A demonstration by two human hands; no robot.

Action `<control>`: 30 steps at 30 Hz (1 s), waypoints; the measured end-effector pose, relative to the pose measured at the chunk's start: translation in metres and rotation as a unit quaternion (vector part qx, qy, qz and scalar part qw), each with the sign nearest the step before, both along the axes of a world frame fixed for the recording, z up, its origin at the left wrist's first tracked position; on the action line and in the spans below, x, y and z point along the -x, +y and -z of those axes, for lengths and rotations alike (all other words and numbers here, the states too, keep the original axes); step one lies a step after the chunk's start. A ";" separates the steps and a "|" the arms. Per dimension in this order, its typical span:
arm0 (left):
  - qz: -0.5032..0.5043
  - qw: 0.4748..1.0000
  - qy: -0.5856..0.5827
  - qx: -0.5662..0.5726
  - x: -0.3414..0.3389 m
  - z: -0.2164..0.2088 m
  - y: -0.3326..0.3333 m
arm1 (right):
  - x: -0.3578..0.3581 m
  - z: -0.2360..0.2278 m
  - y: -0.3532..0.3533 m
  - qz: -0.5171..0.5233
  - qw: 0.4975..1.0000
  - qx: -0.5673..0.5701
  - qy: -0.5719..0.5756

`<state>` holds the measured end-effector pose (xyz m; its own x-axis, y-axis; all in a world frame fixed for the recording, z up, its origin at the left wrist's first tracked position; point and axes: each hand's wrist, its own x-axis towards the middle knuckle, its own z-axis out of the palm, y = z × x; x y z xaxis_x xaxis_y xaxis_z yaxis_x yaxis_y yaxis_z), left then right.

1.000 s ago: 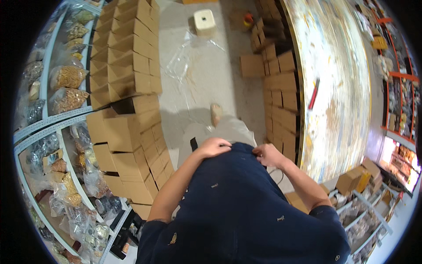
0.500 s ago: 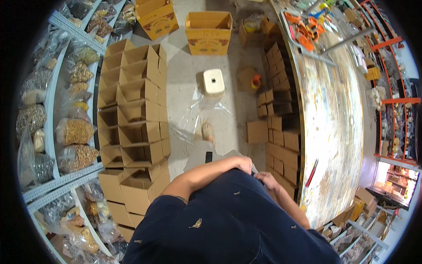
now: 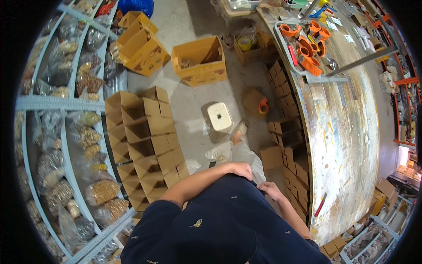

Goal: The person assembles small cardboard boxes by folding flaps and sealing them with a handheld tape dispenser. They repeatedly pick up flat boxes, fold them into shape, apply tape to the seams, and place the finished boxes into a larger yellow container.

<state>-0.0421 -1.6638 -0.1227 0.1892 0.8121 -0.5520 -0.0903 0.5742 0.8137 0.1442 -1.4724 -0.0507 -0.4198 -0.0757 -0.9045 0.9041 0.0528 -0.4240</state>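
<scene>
My left hand (image 3: 241, 170) lies across my front, closed, at the hem of the dark blue shirt (image 3: 211, 220). Just to its right, my right hand (image 3: 271, 190) has its fingers pinched against the side of my light grey trousers (image 3: 247, 156), near the shirt hem. Whatever either hand grips is hidden by the fingers and cloth. The two hands are close together but apart. One foot in a beige shoe (image 3: 240, 127) is stepping forward beside a white stool (image 3: 220, 116).
Open cardboard boxes (image 3: 147, 145) stand stacked at left, before shelves of bagged dried goods (image 3: 103, 191). Larger yellow cartons (image 3: 200, 72) stand ahead. On the right, a worn wooden table (image 3: 338, 145) holds a red cutter (image 3: 321, 205) and a tray of orange tape dispensers (image 3: 307, 48). More boxes (image 3: 288, 158) line its side.
I have moved forward and the view has turned: the stool and cartons sit nearer, and one foot has stepped ahead to the right. Both hands stay at my waist.
</scene>
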 end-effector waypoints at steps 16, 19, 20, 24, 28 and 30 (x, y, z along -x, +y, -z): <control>-0.511 0.742 0.407 0.150 0.319 0.087 -0.039 | 0.404 0.099 0.061 -0.006 0.962 -0.195 0.193; -0.426 0.787 0.412 0.174 0.391 0.121 -0.009 | 0.451 0.160 0.051 0.048 0.972 -0.159 0.163; -0.383 0.807 0.417 0.169 0.419 0.139 0.002 | 0.464 0.189 0.048 0.083 0.976 -0.138 0.145; -0.278 0.847 0.446 0.075 0.510 0.233 0.048 | 0.486 0.330 0.029 0.119 0.963 -0.218 0.103; -0.247 0.872 0.396 0.150 0.559 0.300 0.071 | 0.489 0.461 0.010 -0.141 0.971 -0.193 0.001; -0.181 0.859 0.466 0.110 0.564 0.320 0.077 | 0.487 0.516 0.004 -0.079 0.990 -0.113 -0.032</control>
<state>-0.6058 -1.5866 -0.4424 -0.6613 0.5809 -0.4745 0.3371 0.7953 0.5039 -0.3431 -1.4687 -0.5670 -0.3610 0.0718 -0.9298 0.9012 0.2831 -0.3281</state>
